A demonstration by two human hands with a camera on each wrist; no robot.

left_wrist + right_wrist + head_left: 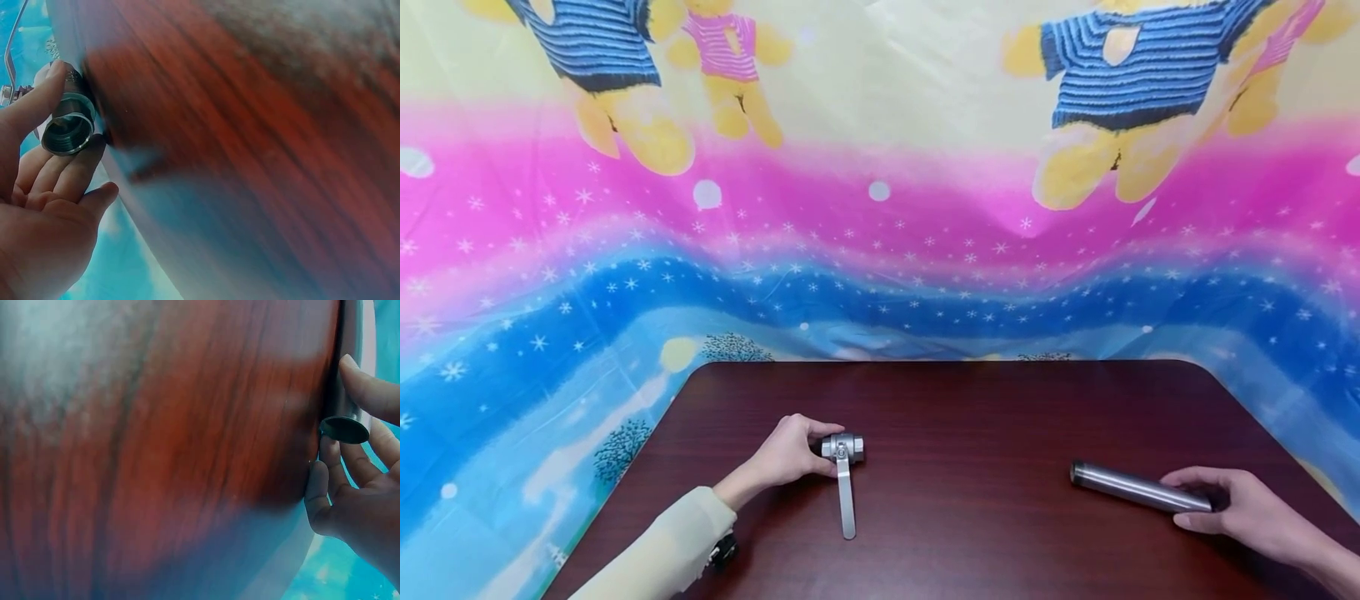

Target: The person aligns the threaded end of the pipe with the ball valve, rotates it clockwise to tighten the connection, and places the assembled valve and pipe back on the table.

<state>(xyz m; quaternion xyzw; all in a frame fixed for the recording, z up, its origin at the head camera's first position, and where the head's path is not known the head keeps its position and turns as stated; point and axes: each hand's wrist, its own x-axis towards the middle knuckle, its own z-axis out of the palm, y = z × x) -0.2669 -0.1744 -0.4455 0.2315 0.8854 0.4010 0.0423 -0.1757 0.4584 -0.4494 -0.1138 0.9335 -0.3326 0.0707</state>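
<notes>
A metal ball valve [844,448] with a long flat lever handle [847,504] is at the left middle of the table, its handle pointing toward me. My left hand [788,452] grips the valve's left end between thumb and fingers. In the left wrist view, the threaded opening of the valve [67,134] faces the camera. On the right, my right hand [1251,512] pinches the near end of a shiny metal pipe [1142,487], which slants away to the left. The right wrist view shows the open end of the pipe [345,429] between thumb and fingers.
Both hands work over a dark reddish-brown wooden table [955,533] with rounded far corners. Behind it and along its sides hangs a printed cloth [880,233] with teddy bears and snowflakes. A dark object [724,550] shows under the left sleeve.
</notes>
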